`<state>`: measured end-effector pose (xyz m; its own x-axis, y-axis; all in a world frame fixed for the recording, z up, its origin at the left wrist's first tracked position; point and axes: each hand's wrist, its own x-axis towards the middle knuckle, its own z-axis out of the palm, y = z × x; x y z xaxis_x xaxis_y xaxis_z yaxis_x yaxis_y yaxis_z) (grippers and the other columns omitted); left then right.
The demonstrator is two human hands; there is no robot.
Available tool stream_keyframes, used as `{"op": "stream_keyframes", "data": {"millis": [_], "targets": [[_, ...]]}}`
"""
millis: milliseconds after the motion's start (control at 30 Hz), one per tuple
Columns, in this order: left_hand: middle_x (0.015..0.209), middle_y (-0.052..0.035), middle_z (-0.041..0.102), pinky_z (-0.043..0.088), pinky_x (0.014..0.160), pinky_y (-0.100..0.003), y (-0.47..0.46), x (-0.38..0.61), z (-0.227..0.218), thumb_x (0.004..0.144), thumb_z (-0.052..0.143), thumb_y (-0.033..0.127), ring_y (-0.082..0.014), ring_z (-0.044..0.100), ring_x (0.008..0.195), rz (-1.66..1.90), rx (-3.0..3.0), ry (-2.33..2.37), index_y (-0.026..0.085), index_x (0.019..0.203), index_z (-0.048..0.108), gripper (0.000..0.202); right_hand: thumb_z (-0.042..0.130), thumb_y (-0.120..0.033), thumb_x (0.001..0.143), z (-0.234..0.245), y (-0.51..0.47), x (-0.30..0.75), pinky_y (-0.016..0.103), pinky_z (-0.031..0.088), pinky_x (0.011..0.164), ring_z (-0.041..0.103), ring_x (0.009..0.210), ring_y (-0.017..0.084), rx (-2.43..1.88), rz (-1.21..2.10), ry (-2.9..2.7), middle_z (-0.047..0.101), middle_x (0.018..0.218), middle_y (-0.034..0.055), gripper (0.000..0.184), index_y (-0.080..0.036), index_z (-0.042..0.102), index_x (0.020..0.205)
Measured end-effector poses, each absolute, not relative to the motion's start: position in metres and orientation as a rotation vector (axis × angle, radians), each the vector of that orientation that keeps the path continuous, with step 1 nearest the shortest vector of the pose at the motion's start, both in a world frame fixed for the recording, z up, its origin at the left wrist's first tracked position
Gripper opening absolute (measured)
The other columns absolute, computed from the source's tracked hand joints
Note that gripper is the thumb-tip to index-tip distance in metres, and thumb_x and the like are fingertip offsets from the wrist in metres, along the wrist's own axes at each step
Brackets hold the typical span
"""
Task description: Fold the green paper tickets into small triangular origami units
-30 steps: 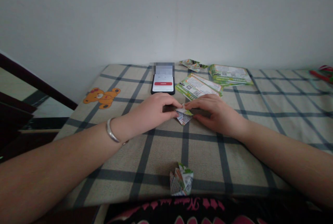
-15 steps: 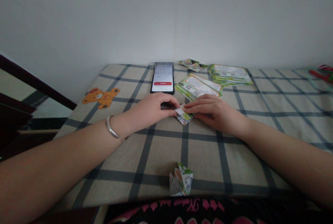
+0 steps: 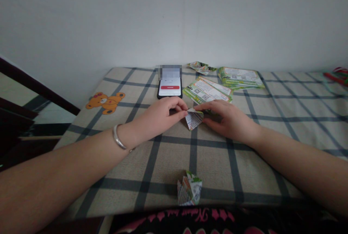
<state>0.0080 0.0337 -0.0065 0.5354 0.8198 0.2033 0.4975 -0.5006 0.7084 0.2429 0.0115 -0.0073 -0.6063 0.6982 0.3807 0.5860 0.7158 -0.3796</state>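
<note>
Between my two hands is a small folded paper piece (image 3: 194,119), printed with text and a green edge, its point toward me. My left hand (image 3: 171,112) pinches its left corner between thumb and fingertips and wears a silver bangle (image 3: 117,136) at the wrist. On the other side, my right hand (image 3: 224,116) has its fingers and thumb around the right part of the paper. Close to the table's front edge stands a folded paper shape (image 3: 189,189) with raised points. Just past my right hand lie a few printed flyers (image 3: 205,90).
A phone (image 3: 170,85) with a lit screen lies beyond my left hand. Near the wall are a stack of flyers (image 3: 240,76) and more folded paper (image 3: 201,68). A bear sticker (image 3: 105,102) is at left on the checked tablecloth (image 3: 119,179). Something red (image 3: 337,77) sits far right.
The paper between my hands has turned or opened up, now showing a triangular text-covered face. My right fingers have spread a little; my left hand has hardly shifted.
</note>
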Motion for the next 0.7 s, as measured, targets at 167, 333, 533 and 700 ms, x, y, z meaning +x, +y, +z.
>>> {"op": "stream_keyframes", "data": {"millis": [167,333,533,700], "targets": [[0.086,0.0009,0.068,0.05,0.075,-0.028,0.0305,0.0095,-0.0067,0.082,0.064,0.025,-0.0134,0.065,0.079,0.7,2.137,1.042,0.018,0.096,0.06,0.015,0.058,-0.011,0.083,-0.0091,0.0115,0.2422,0.031,0.051,0.084,0.064,0.098,0.017,-0.929,0.304,-2.408,0.069,0.108,0.0041,0.034,-0.021,0.059,0.115],[0.088,-0.0004,0.069,0.049,0.075,-0.029,0.0299,0.0113,-0.0074,0.082,0.065,0.021,-0.0141,0.064,0.082,0.726,2.232,1.077,0.018,0.092,0.063,0.011,0.058,-0.014,0.086,-0.0091,0.0116,0.2419,0.03,0.052,0.088,0.065,0.1,0.016,-0.858,0.286,-2.432,0.07,0.111,0.0051,0.03,-0.018,0.06,0.116],[0.084,0.0023,0.069,0.046,0.075,-0.028,0.0331,0.0078,-0.0056,0.083,0.067,0.02,-0.0138,0.062,0.083,0.718,2.417,1.049,0.02,0.087,0.068,0.004,0.052,-0.014,0.091,-0.0086,0.0123,0.2447,0.032,0.052,0.093,0.064,0.108,0.016,-0.69,0.221,-2.526,0.068,0.12,0.007,0.028,-0.017,0.063,0.116],[0.083,0.0022,0.067,0.045,0.076,-0.027,0.0365,0.0028,-0.0031,0.081,0.072,0.024,-0.0136,0.06,0.083,0.669,2.536,0.972,0.022,0.087,0.071,0.007,0.049,-0.016,0.095,-0.0058,0.0126,0.2467,0.034,0.05,0.098,0.061,0.115,0.016,-0.651,0.201,-2.615,0.065,0.126,0.0079,0.031,-0.017,0.062,0.123]]}}
